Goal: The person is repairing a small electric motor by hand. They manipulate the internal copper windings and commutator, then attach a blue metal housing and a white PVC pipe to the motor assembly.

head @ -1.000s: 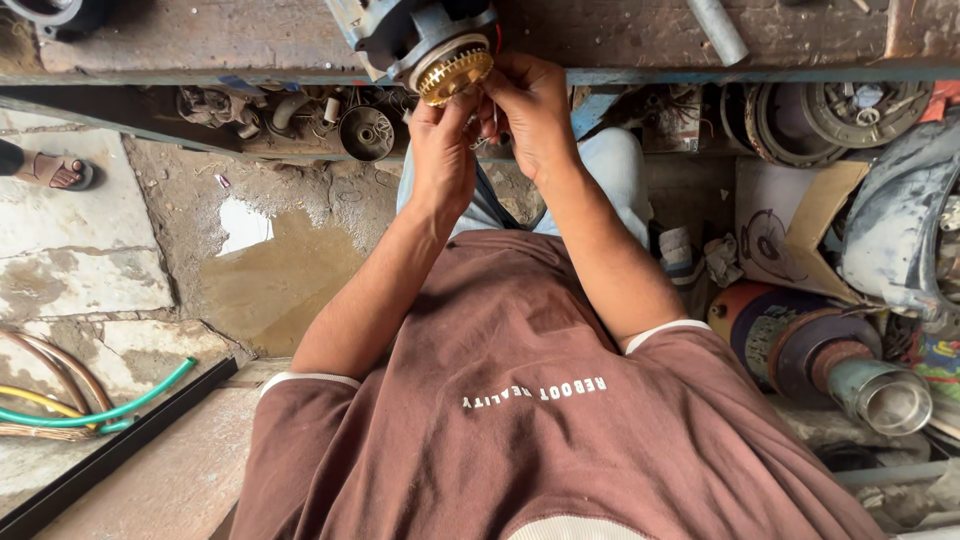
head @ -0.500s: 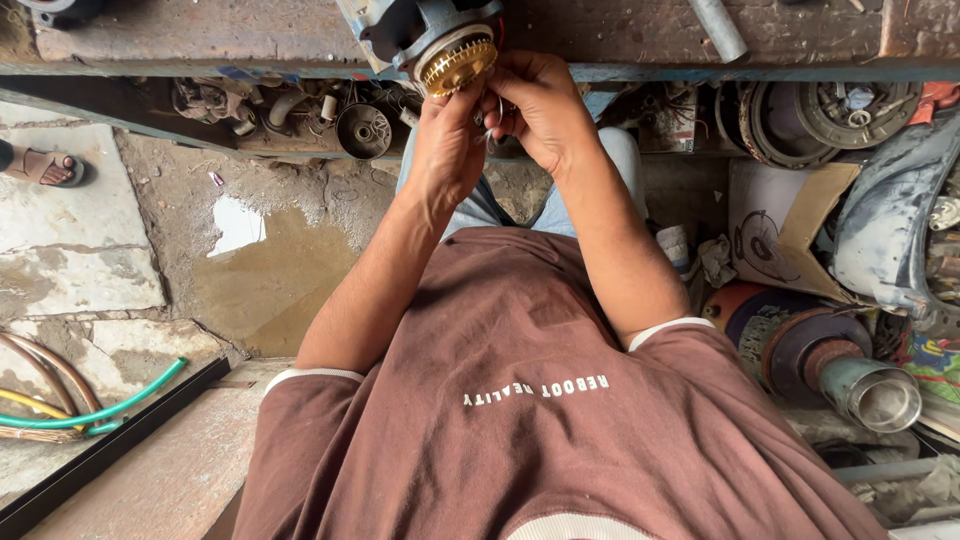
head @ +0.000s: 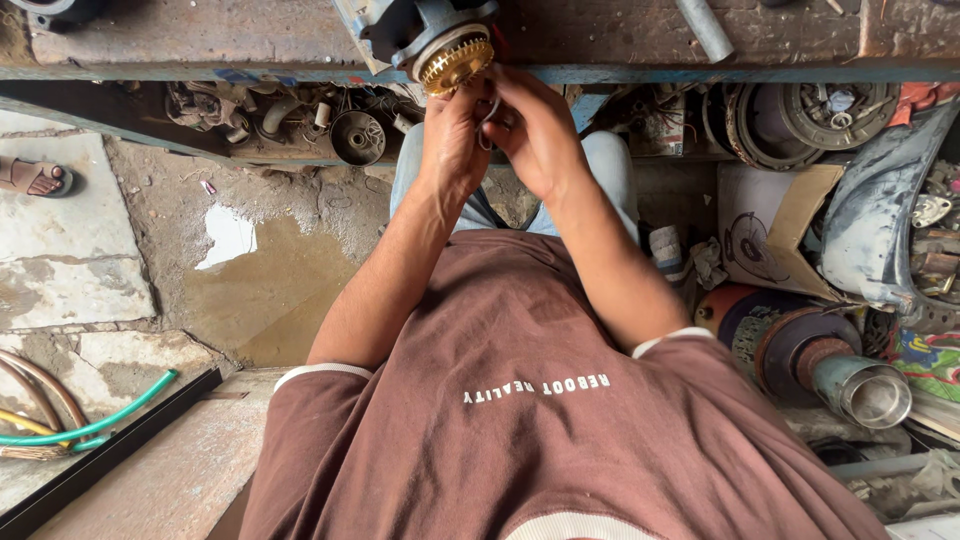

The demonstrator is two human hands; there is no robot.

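A brass toothed wheel (head: 457, 63) sits on the end of a grey motor body (head: 415, 25) that overhangs the workbench edge (head: 780, 72). My left hand (head: 452, 140) is raised right under the wheel, fingers curled against its lower rim. My right hand (head: 537, 135) is beside it, touching it, and pinches a thin pale loop (head: 489, 115) between the two hands. Whether the left fingers also grip the loop is hidden.
Under the bench lie metal motor parts (head: 355, 135) and round housings (head: 800, 115). A cardboard box (head: 775, 235), a grey metal tube (head: 870, 390) and a red drum stand at right. A wet patch (head: 265, 290), a green hose (head: 90, 425) and another person's sandalled foot (head: 35, 178) are at left.
Both hands stay at the brass wheel; the fingers have shifted slightly around the pale loop. The view has moved a little.
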